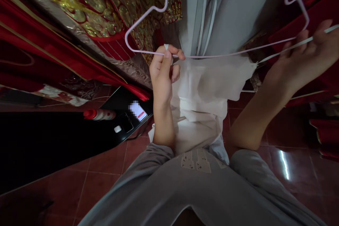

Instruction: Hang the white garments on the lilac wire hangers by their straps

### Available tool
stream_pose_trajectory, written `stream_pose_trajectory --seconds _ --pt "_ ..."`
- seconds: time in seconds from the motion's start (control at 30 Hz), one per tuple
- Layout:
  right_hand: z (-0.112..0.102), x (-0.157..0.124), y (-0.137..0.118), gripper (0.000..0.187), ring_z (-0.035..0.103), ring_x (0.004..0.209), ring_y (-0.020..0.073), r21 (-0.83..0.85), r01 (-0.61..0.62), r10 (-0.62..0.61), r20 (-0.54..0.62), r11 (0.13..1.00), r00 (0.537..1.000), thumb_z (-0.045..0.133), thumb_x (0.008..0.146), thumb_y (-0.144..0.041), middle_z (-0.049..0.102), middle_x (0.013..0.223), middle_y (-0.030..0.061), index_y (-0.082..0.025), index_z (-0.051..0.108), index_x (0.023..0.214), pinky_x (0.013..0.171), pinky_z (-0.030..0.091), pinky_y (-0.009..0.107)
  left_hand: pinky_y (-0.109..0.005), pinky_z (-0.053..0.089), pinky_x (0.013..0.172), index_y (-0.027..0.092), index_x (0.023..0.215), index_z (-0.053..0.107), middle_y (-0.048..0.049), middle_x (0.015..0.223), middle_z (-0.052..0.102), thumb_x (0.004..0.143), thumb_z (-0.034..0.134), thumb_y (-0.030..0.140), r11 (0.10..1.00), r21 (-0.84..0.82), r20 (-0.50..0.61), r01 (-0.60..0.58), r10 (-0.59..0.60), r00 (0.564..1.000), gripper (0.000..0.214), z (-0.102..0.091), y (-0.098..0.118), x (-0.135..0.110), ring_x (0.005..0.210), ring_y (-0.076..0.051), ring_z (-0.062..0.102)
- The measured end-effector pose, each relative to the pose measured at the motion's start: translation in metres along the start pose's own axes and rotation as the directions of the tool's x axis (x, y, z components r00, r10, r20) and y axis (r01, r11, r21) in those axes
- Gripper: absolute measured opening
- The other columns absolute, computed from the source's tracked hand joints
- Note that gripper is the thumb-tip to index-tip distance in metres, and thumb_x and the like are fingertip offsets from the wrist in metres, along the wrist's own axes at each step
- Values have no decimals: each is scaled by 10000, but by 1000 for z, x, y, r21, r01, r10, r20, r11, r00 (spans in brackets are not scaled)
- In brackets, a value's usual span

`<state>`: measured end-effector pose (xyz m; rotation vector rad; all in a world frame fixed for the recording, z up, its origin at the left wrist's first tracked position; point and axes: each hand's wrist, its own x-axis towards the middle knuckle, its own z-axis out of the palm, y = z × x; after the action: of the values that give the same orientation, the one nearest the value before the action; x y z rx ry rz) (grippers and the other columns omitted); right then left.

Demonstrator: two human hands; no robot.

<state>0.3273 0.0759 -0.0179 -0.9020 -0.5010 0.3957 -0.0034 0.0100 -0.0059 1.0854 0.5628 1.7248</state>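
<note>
A thin pale-pink hanger (144,16) is held up before me; its hook is out of the frame. My left hand (165,65) pinches its bottom bar near the left corner, with a bit of white fabric between the fingers. White cloth (209,81) hangs below the bar, loose and folded, reaching down in front of my body. From its upper right corner a narrow white strap (275,55) runs up to the right, across the fingers of my right hand (304,53). That hand grips the strap beside the hanger's right end, with its fingers partly stretched.
Red and gold sequined fabric (106,3) hangs at the left, with dark red cloth on the right. A black table (66,141) at left bears a lit phone (140,112), a dark phone-like object (125,123), a small white case (117,129) and a red-capped bottle (99,114).
</note>
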Motion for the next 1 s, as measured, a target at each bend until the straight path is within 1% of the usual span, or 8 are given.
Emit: stream_pose_trajectory --seconds 0.2,0.3,0.4,0.47,0.57,0.7,0.83,1.0 --pt "26 -68 -48 350 695 753 38 54 247 -252 239 968 938 439 964 -258 748 1009 -30 -277 780 1039 645 488 185 -321 89 458 236 917 653 -38 897 677 1107 563 353 1000 24 -28 5 -5 1000 241 5 3 -4 420 -102 153" --pt "42 -107 -52 310 739 863 116 -31 391 -312 546 920 777 628 880 -261 765 1008 4 -244 766 1157 736 587 253 -315 96 462 239 989 652 -30 895 696 1065 649 378 1000 10 -18 -12 12 1000 158 3 -1 -4 419 -98 153" --pt "48 -133 -48 397 748 1021 172 -150 477 -172 807 866 565 679 908 -363 762 1145 20 -267 706 1293 902 635 363 -291 166 473 257 1115 605 -26 908 715 1059 684 385 1000 -4 -52 -3 2 999 160 1 -7 -4 428 -97 229" --pt "47 -141 -44 413 737 1012 197 -201 513 -108 853 835 511 690 911 -414 756 1149 23 -306 696 1309 863 634 391 -284 223 502 272 1153 564 -27 935 727 1083 656 344 999 -6 -97 41 -41 994 136 1 -10 -4 452 -107 304" --pt "43 -143 -40 402 712 1028 225 -265 544 -82 843 796 531 631 938 -476 741 1171 16 -387 668 1328 828 614 412 -283 227 502 262 1162 503 -30 969 752 1106 575 221 997 -26 -141 74 -77 987 100 1 -6 -6 454 -107 322" --pt "39 -144 -40 378 714 1032 202 -255 548 -128 815 797 566 611 965 -429 738 1213 -29 -461 646 1341 831 599 382 -270 211 472 241 1108 486 -25 1057 775 1100 463 94 996 38 -262 -80 87 961 149 -8 6 -9 453 -90 329" --pt "39 -146 -35 352 719 957 151 -186 553 -217 784 812 582 619 976 -382 763 1112 -14 -366 695 1319 766 587 324 -259 234 443 207 1046 628 -45 1127 742 1043 491 114 936 307 -351 -171 279 894 166 -35 16 -5 490 -79 389" --pt "38 -148 -28 330 707 951 168 -192 549 -237 752 814 615 635 978 -415 755 1091 -5 -384 695 1300 780 591 328 -223 391 499 160 1022 746 -59 1010 768 883 580 161 721 592 -265 -360 597 757 216 -65 19 9 679 -129 604"
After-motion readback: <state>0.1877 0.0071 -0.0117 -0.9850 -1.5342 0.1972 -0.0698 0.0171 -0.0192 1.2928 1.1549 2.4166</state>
